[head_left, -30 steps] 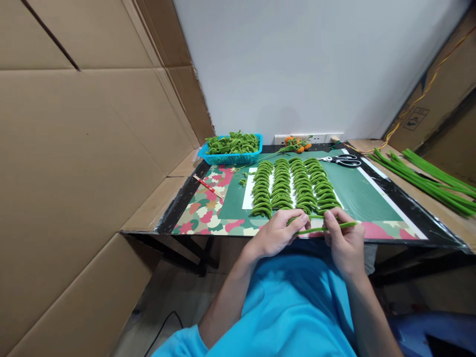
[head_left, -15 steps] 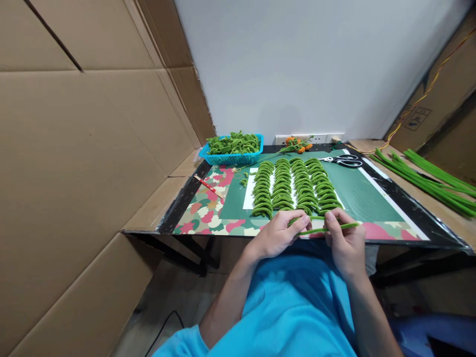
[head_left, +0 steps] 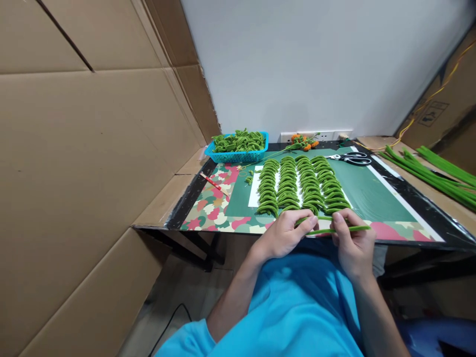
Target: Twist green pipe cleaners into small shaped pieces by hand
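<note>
At the table's near edge, my left hand (head_left: 287, 233) pinches a fuzzy green pipe cleaner (head_left: 323, 231) that is bent back on itself. Its other stretch runs through the closed fingers of my right hand (head_left: 354, 243), and one end sticks out to the right. Exactly how it is folded inside my left fingers is hidden. Just beyond my hands, curved green pipe cleaner pieces (head_left: 287, 186) lie stacked in several columns on a white sheet (head_left: 254, 198). My fingers partly cover the nearest pieces.
A blue basket (head_left: 238, 156) of green pieces stands at the back left. Orange flowers (head_left: 307, 143) and black-handled scissors (head_left: 356, 158) lie behind the columns. Long green pipe cleaners (head_left: 433, 174) rest on cardboard at right. A red stick (head_left: 213, 184) lies at left on the patterned mat (head_left: 208, 210).
The whole scene has shifted slightly right as the camera turned. Both hands keep nearly the same grip on the pipe cleaner; nothing on the table has moved.
</note>
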Demonstrator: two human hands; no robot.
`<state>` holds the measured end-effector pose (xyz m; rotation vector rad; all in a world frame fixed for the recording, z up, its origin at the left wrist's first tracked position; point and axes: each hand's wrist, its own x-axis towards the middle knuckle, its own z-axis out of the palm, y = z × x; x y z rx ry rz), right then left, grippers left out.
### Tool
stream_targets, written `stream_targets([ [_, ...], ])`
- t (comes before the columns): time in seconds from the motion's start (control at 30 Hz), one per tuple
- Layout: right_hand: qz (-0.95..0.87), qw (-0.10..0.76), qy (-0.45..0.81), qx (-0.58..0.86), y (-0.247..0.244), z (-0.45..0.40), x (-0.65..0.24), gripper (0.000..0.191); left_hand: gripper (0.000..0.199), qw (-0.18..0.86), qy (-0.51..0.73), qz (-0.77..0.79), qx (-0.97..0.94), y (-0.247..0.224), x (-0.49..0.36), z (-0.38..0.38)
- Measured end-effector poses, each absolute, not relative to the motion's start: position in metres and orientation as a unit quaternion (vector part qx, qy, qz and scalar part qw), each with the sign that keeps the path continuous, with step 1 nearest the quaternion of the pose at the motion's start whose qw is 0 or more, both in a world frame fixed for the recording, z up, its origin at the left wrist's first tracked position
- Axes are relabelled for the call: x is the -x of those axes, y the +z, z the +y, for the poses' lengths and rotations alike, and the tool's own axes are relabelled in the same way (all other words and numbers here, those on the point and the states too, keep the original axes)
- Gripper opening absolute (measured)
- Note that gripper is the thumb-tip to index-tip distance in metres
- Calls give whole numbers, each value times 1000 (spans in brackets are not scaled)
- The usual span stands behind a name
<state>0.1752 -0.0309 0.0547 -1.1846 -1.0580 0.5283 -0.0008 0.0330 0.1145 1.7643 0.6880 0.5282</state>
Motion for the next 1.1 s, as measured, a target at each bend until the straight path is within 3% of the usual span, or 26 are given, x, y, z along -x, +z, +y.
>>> stream_targets([
  [1.1,-477,669,211,530,50,-32,-176,40,47,530,238,285,-762,114,0,32],
])
